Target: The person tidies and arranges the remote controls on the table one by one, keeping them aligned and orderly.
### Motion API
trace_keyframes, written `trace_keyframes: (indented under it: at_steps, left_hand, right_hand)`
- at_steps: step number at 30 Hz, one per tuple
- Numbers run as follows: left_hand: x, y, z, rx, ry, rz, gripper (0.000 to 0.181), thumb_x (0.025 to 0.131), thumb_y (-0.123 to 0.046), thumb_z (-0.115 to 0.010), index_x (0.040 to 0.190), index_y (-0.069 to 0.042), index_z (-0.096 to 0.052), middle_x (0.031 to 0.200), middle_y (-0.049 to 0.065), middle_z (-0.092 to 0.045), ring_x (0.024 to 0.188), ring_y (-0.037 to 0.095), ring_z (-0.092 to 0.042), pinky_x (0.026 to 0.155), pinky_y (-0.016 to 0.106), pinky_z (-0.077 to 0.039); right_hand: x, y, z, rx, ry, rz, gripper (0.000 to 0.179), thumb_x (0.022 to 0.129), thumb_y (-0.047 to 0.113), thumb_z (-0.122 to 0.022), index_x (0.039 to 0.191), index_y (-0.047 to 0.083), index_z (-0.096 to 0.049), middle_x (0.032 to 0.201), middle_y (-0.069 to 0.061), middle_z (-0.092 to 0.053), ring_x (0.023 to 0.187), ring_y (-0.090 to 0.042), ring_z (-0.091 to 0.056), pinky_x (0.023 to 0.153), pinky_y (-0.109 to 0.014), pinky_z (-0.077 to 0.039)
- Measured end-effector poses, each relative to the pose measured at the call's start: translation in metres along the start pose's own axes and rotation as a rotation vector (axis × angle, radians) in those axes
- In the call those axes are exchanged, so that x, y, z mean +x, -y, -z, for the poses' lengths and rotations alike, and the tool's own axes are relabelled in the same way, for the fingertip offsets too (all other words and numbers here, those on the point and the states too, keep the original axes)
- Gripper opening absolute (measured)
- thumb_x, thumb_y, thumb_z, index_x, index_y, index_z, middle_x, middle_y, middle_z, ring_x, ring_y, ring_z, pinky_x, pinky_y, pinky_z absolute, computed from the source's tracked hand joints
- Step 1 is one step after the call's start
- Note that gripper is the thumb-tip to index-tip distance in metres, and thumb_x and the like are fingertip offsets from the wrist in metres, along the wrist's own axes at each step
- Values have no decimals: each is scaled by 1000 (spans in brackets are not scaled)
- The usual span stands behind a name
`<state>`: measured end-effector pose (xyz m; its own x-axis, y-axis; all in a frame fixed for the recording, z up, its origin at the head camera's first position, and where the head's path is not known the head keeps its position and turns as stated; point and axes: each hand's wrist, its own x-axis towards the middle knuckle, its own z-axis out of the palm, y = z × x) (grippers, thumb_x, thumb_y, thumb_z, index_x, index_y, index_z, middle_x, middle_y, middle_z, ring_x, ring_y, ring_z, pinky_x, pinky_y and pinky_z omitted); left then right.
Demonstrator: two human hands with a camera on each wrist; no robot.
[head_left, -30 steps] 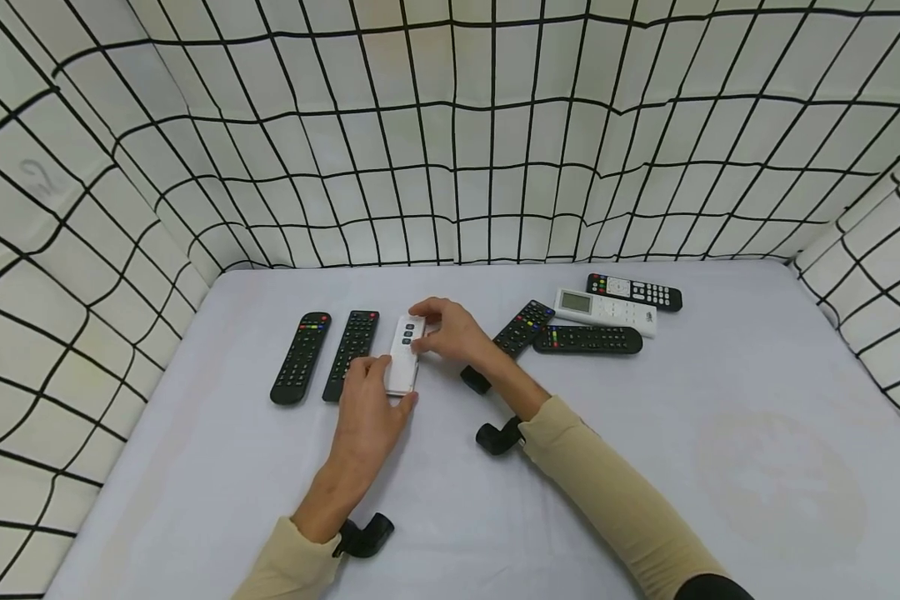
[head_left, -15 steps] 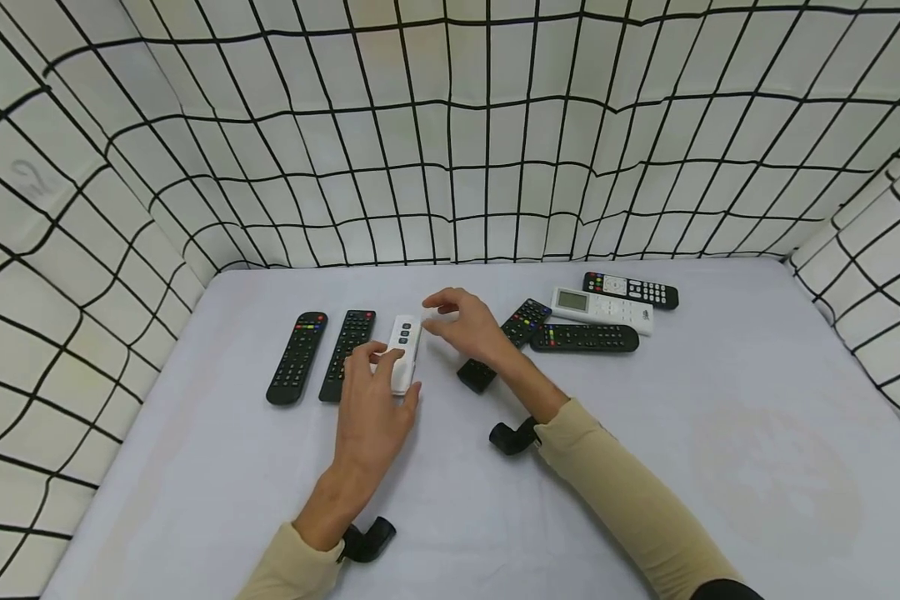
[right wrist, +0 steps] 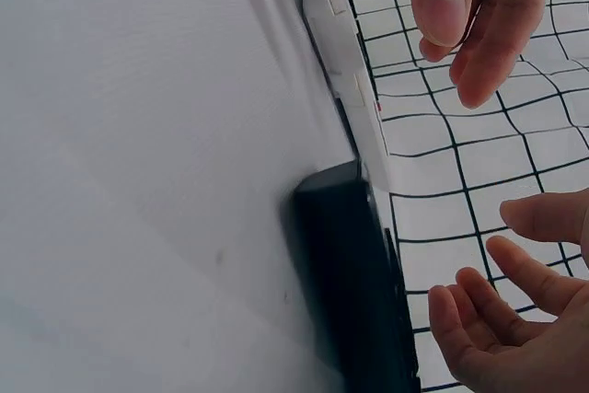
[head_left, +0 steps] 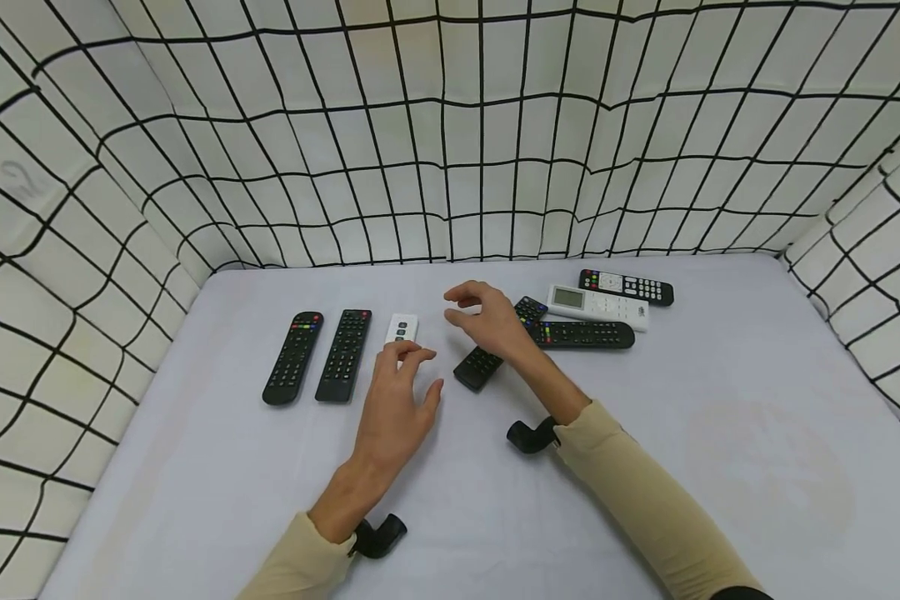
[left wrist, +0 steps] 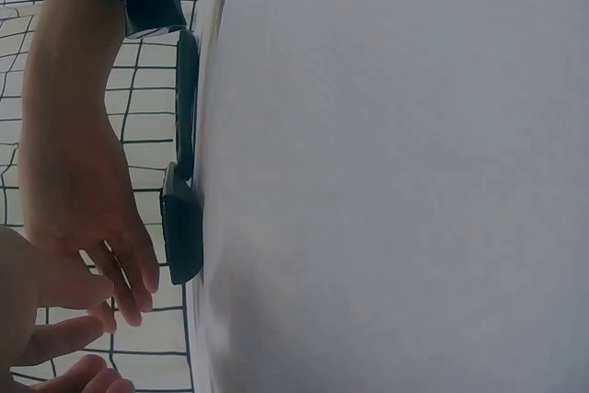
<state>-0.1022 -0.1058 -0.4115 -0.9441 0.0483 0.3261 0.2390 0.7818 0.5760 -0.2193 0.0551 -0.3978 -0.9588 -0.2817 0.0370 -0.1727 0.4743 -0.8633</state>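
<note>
My left hand (head_left: 397,408) hovers over the lower part of a slim white remote control (head_left: 402,327), fingers loosely bent and holding nothing. Only the remote's top end with its grey buttons shows from the head. To the right, my right hand (head_left: 491,321) is raised with bent, parted fingers and nothing between them. Beneath it, a black remote (head_left: 478,368) lies diagonally, partly covered by that hand. In the right wrist view, the white remote (right wrist: 345,71) and a dark remote (right wrist: 340,273) lie on the cloth, below the level of both hands.
Two black remotes, one rounded (head_left: 292,358) and one squarer (head_left: 343,357), lie side by side on the left. Another black remote (head_left: 585,335), a white remote with a display (head_left: 598,308) and a black-and-white remote (head_left: 627,287) cluster at right. Black netting (head_left: 450,162) surrounds the white table (head_left: 450,517).
Both hands have let go of the slim white remote, which stays in line beside the two black ones. My right hand has drawn away rightward; my left has lifted slightly and shifted right.
</note>
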Motion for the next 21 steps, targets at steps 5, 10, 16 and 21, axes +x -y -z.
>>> trace_keyframes:
  at_steps: [5, 10, 16, 21]
  left_hand:
    - [1, -2, -4, -9, 30, 6, 38, 91, -6, -79, 127, -4, -68, 132, 12, -55, 124, 29, -57, 102, 42, -54]
    - [4, -4, -8, -28, 62, 13, 39, 91, -6, -78, 129, -4, -67, 132, 12, -56, 124, 29, -58, 104, 42, -54]
    - [7, -7, -13, -53, 105, 34, 43, 91, -9, -79, 132, -2, -65, 134, 13, -55, 125, 29, -59, 105, 44, -54]
    - [10, -8, -17, -63, 121, 38, 44, 92, -10, -79, 133, -2, -64, 135, 14, -55, 124, 29, -60, 105, 43, -54]
  right_hand:
    - [-3, -4, 8, -12, -21, -9, 33, 101, 20, -67, 132, 8, -67, 137, -12, -66, 133, -30, -61, 104, -45, -56]
    - [-4, -9, 18, -34, -54, -15, 33, 102, 19, -67, 132, 7, -67, 138, -13, -65, 132, -30, -61, 108, -44, -53]
    - [-9, -13, 29, -34, -73, -36, 33, 101, 18, -67, 132, 6, -67, 138, -15, -65, 132, -31, -60, 110, -45, -52]
    - [-11, -18, 37, -37, -92, -40, 32, 101, 18, -67, 131, 5, -67, 138, -16, -65, 131, -32, -60, 108, -47, -51]
